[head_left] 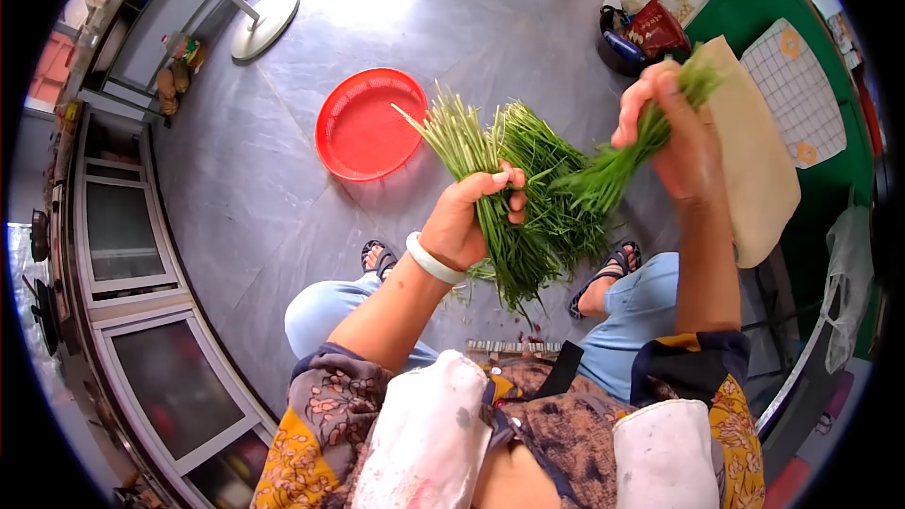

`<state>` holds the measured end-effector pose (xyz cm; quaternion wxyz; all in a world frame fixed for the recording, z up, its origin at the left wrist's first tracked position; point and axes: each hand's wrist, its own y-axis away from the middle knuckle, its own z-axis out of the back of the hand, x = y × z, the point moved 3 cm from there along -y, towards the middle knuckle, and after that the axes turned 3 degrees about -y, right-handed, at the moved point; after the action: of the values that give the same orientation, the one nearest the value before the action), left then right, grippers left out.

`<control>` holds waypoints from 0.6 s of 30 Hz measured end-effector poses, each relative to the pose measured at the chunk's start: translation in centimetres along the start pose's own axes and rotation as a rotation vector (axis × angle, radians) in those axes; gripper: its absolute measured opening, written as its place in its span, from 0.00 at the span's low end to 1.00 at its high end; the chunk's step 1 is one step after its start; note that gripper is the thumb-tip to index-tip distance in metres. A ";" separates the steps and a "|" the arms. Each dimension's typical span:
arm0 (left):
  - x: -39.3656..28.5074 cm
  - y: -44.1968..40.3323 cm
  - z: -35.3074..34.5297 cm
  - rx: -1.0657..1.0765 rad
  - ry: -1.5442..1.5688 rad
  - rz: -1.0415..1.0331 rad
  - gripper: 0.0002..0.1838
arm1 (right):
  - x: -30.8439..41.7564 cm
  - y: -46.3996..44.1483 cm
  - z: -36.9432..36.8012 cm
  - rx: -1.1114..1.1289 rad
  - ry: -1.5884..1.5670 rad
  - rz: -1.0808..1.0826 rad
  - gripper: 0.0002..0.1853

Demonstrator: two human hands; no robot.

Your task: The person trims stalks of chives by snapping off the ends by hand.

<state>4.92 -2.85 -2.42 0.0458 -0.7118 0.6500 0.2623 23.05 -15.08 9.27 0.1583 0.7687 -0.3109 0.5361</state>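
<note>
My left hand (462,221), with a white bangle on its wrist, is closed round a thick bunch of chives (462,141). Its pale stalk ends point up and away, and the green leaf tips hang down between my knees. To the right and higher, my right hand (681,137) grips a smaller bunch of chives (603,177). Green blades stick out on both sides of that fist. Behind and between the two bunches lies a pile of chives (542,146) on the floor, partly hidden by the left bunch.
A red plastic basin (327,143) sits on the grey floor (255,141) ahead to the left. Glass-fronted cabinets (179,382) line the left side, near a round white stand base (267,24). At right are a cushioned chair (792,90), a tan board (754,170) and a dark container (617,55).
</note>
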 end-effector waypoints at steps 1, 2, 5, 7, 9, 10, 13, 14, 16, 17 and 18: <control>0.0 0.0 0.0 0.008 0.005 -0.002 0.08 | -0.6 0.3 -0.2 0.066 0.025 -0.051 0.13; 0.0 0.0 -0.1 0.016 0.011 -0.005 0.09 | -1.4 0.3 -0.1 0.104 0.050 -0.094 0.13; -0.1 0.2 -0.9 0.030 0.041 -0.020 0.14 | -2.1 0.9 -1.6 0.161 0.223 -0.167 0.07; -0.1 0.4 -1.2 0.042 0.019 -0.029 0.15 | -2.5 1.3 -2.5 0.193 0.417 -0.179 0.05; -0.2 0.5 -1.2 0.051 0.000 -0.029 0.16 | -3.1 1.5 -3.3 0.286 0.378 -0.178 0.04; -0.1 0.5 -1.3 0.055 -0.009 -0.029 0.17 | -3.6 1.6 -3.6 0.336 0.368 -0.191 0.04; 0.0 0.5 -1.2 0.078 -0.054 -0.031 0.18 | -5.1 2.0 -4.3 0.352 0.352 -0.270 0.06; 0.0 0.5 -1.2 0.078 -0.056 -0.023 0.18 | -5.3 2.0 -4.4 0.344 0.361 -0.274 0.06; 0.2 0.5 -1.1 0.080 -0.061 -0.009 0.18 | -6.0 1.9 -4.0 0.335 0.363 -0.277 0.06; 0.2 0.5 -1.1 0.094 -0.056 -0.005 0.18 | -6.1 1.9 -4.0 0.321 0.324 -0.265 0.07; 0.3 0.5 -1.1 0.108 -0.051 -0.002 0.19 | -6.1 1.8 -4.0 0.307 0.285 -0.252 0.07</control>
<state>4.81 -3.59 -1.50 0.1009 -0.7020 0.6611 0.2450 17.53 -12.24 5.01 0.1476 0.7330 -0.1018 0.6562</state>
